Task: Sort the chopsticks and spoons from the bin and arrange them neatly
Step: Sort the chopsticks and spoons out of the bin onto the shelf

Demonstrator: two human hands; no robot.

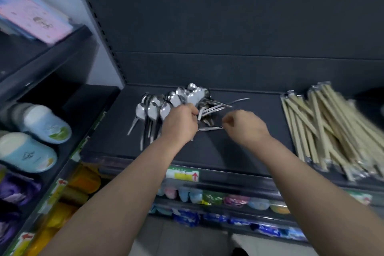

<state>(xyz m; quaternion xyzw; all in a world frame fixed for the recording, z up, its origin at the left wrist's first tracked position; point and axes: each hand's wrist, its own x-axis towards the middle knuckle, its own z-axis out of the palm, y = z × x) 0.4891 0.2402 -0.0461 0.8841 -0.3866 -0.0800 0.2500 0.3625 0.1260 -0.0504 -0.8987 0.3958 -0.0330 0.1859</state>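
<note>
Head view, motion blur toward the edges.

- Spoons (154, 108): metal, in a fanned heap on the dark shelf (239, 151), bowls toward the back wall, handles splayed toward us. No bin is in view.
- Left hand (180, 123): fingers curled tight round a bunch of handles at the heap's right side.
- Single spoon (210, 128): its handle lies flat between the 2 hands.
- Right hand (246, 125): fingers curled narrow, and we read them as pinching that handle's end, though blur leaves some doubt.
- Wrapped chopsticks (324, 129): loose stack at the right, well apart from the spoons, ends reaching the shelf's front edge.

Risks, as we judge them:
1. The left grip holds many smooth handles, so any slackening lets them fan out or slide off the front edge.
2. Pulling the single spoon could drag the crossed handles behind it.
3. A right forearm swing could knock the chopsticks.
</note>
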